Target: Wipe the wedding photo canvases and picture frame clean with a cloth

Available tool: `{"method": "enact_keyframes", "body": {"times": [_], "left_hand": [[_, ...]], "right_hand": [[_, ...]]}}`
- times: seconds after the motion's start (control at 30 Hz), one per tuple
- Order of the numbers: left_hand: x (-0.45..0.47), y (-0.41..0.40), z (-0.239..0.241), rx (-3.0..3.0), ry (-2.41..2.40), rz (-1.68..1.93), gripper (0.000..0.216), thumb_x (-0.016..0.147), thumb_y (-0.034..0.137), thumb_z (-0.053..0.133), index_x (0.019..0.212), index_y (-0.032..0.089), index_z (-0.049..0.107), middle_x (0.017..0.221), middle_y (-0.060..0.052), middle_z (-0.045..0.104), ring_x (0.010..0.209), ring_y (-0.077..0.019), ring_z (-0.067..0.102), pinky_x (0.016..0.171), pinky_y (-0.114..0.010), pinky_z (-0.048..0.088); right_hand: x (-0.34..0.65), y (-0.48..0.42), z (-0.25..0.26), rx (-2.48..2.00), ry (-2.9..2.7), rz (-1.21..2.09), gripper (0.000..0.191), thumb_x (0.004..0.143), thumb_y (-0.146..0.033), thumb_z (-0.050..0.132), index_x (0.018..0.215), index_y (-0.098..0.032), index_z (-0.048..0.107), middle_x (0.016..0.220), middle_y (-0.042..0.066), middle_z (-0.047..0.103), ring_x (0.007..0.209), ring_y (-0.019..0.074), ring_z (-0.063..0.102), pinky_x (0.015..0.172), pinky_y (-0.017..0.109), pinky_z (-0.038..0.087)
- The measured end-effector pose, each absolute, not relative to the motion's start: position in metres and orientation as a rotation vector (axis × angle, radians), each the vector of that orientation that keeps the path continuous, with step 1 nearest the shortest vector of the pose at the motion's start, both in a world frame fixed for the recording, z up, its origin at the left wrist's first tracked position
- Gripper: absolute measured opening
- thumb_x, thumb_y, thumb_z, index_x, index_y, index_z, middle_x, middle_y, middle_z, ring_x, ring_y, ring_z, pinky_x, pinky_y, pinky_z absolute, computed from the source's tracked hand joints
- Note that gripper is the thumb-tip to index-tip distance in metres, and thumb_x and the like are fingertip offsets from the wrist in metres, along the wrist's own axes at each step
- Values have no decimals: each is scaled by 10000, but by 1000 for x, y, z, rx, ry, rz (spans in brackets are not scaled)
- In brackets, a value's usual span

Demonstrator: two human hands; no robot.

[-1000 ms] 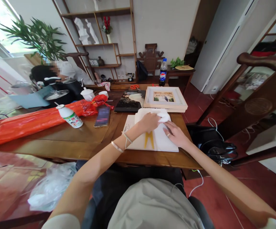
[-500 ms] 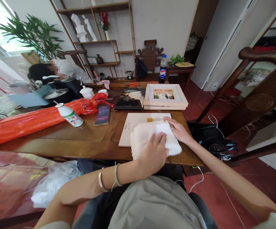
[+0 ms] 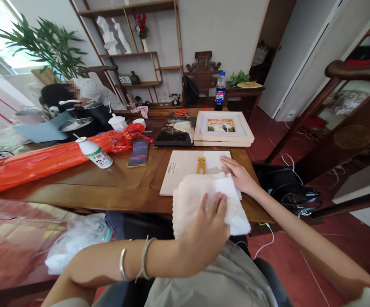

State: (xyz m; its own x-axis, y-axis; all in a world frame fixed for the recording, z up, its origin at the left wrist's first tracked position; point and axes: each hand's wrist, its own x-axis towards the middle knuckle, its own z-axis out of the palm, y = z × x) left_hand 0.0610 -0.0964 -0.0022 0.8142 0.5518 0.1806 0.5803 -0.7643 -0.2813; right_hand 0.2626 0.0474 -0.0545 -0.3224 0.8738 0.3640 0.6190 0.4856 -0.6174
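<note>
Drawn nearer the body since half a second ago, the left hand (image 3: 206,232) and the white cloth (image 3: 189,198) now reach past the near edge of the surface (image 3: 130,189). The left hand lies over the cloth with fingers loosely extended; its thumb is hidden, so whether it grips cannot be told. The right hand (image 3: 240,175) is spread and relaxed, touching the right side of a white board (image 3: 178,170) just beyond the cloth. Folded and scallop-edged, the cloth is longer from side to side; the board's long axis also runs crosswise. Small dark lettering on the board, left of the hands, is too tiny to read. Between the hands and the board's far edge, a yellow figure (image 3: 200,162) points its legs toward the person. Beyond the hands sit a white picture frame (image 3: 245,132) and a cola bottle (image 3: 219,97) with a Pepsi roundel. Farther left of the hands lie a phone (image 3: 138,149) and a white bottle (image 3: 92,151), its green label illegible.
</note>
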Motion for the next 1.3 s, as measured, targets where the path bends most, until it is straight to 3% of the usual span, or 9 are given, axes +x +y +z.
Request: {"method": "enact_keyframes", "body": {"times": [0.17,0.27,0.47,0.67,0.9,1.03,1.17,1.3], "left_hand": [[42,-52,15,-2781,-1058,-74,252,914,191,463,1023,149,687,1415,-170,484,1336,-268,433,1029,-474,419],[39,-36,21,-2836,-1092,-103,264,944,191,426,1029,148,672,1413,-152,492,1331,-233,444,1045,-437,417],[19,6,11,-2806,-1236,-128,285,932,158,437,1156,130,611,1434,-168,462,1363,-248,399,1061,-459,391],[-26,66,-5,-2789,-1167,-221,281,931,126,414,1102,90,634,1478,-143,407,1420,-242,286,1147,-453,262],[-17,-14,-6,-2940,-939,-272,194,848,127,523,846,143,716,1527,-113,325,1430,-269,261,1168,-490,224],[-17,-51,-2,-2972,-874,-282,180,836,143,543,793,159,717,1547,-94,283,1436,-281,239,1166,-497,233],[-32,-13,-4,-2901,-1081,-262,234,890,137,474,938,136,703,1508,-134,360,1418,-242,296,1154,-460,276],[-38,45,-6,-2742,-1302,-257,298,962,178,391,1097,76,637,1449,-172,440,1397,-274,331,1125,-470,311]], "right_hand": [[260,52,-59,-1324,-1969,611,463,892,-328,482,1333,-203,547,1460,102,468,1399,277,354,1168,524,252],[258,52,-65,-1307,-2033,525,525,901,-384,468,1389,-193,481,1502,108,405,1421,293,305,1172,535,240],[258,46,-69,-1256,-2171,372,601,941,-497,370,1446,-171,396,1535,115,342,1434,295,272,1181,532,230],[258,45,-63,-1279,-2161,413,591,942,-524,365,1433,-201,426,1533,92,352,1434,279,275,1187,523,221],[258,42,-58,-1284,-2157,421,570,943,-484,383,1418,-176,448,1507,112,395,1423,280,304,1180,524,243],[256,40,-57,-1252,-2139,401,533,950,-453,376,1409,-195,462,1486,98,432,1407,272,342,1169,523,277],[255,40,-57,-1260,-2123,396,538,949,-463,381,1396,-183,482,1475,108,445,1396,281,360,1168,524,284],[257,40,-59,-1242,-2118,406,519,950,-461,390,1404,-223,471,1484,74,437,1399,271,358,1174,530,268]]}}
